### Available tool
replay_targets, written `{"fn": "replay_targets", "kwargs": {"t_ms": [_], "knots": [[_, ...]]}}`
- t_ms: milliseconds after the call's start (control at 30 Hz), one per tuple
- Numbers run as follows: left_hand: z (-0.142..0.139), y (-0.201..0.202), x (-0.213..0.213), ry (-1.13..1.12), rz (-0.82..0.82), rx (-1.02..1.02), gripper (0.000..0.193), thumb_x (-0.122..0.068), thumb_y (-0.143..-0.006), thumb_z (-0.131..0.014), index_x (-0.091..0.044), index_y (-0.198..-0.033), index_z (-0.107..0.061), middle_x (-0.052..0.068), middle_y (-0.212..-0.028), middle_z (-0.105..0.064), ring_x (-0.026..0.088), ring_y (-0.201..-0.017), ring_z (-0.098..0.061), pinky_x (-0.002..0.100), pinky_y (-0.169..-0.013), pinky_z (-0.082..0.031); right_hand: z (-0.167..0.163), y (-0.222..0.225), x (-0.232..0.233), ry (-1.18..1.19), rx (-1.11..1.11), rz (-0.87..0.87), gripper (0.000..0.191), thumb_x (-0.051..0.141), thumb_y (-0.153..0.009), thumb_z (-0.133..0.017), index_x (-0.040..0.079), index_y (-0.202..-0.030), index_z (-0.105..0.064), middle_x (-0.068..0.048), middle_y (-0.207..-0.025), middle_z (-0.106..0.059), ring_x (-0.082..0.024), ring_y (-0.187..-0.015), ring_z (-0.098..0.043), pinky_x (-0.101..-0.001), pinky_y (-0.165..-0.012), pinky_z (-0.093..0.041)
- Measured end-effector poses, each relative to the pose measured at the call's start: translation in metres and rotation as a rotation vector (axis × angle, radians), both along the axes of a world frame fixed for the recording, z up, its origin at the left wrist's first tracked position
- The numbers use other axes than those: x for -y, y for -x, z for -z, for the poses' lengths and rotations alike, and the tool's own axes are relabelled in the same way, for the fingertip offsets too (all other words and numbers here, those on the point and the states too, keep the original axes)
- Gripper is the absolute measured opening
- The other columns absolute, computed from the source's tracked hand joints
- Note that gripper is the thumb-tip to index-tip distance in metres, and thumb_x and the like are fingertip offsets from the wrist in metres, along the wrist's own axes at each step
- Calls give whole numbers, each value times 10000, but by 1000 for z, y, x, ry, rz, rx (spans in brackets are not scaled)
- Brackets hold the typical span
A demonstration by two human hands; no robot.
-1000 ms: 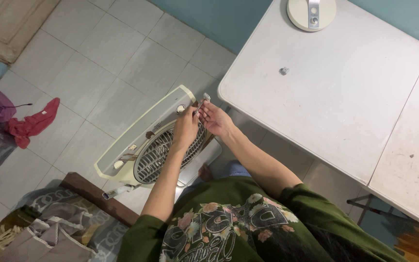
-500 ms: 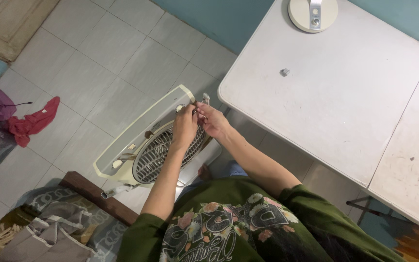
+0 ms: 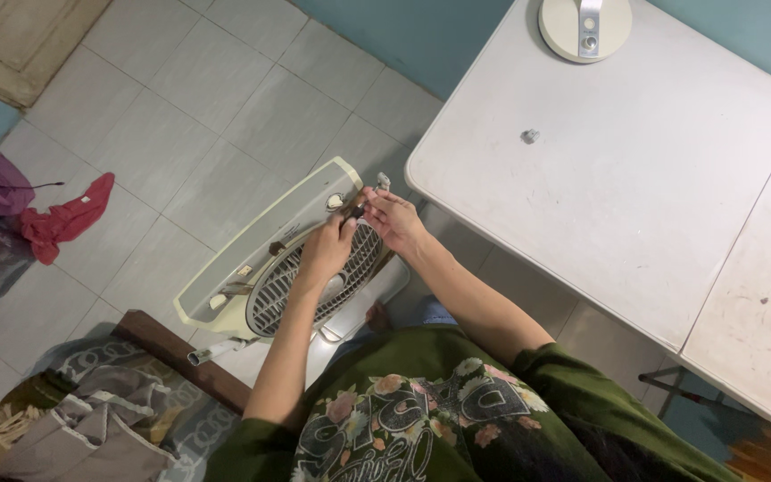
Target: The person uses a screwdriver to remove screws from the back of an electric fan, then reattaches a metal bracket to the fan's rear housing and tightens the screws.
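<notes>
One box fan (image 3: 269, 268), one white table (image 3: 635, 205), two hands (image 3: 363, 234), one red cloth (image 3: 64, 219).

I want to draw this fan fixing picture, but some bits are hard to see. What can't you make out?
All in the head view:
- The small thing between the hands: the left hand and right hand cover most of it, and it is tiny.
- The fan grille's middle: hidden by the left hand and arm.
- The small grey part on the table: too small to tell.
- The round white base: cut off by the top edge.
</notes>
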State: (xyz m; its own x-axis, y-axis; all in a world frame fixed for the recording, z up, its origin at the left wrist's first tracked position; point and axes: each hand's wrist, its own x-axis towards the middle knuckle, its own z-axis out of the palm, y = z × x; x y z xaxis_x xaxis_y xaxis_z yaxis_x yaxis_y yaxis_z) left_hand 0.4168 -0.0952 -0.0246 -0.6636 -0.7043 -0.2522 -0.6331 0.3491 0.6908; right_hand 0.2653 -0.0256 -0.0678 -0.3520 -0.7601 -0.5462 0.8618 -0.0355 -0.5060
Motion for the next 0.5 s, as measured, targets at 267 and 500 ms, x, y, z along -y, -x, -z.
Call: {"fn": "replay_targets", "kwargs": {"t_ms": [267, 500], "knots": [[9, -13, -6, 22, 41, -177, 299, -249, -963, -637, -4, -1135, -648, 257, -939, -716, 451, -922, -690, 508, -791, -525, -5, -1, -5, -7, -46, -22, 252, 110, -949, -722, 24, -1185, -691, -16, -975, -703, -100, -838, -654, -273, -809, -582], [9, -13, -21, 192, -74, -193, 298, -216, -911, -727, -44, -1127, -614, 222, -1028, -713, 433, -969, -681, 507, -792, -528, -8, -19, -4, -232, -227, -135, 251, 211, -894, -812, 64, -943, -614, -50, -869, -629, -172, -785, -642, -334, -761, -603]]}}
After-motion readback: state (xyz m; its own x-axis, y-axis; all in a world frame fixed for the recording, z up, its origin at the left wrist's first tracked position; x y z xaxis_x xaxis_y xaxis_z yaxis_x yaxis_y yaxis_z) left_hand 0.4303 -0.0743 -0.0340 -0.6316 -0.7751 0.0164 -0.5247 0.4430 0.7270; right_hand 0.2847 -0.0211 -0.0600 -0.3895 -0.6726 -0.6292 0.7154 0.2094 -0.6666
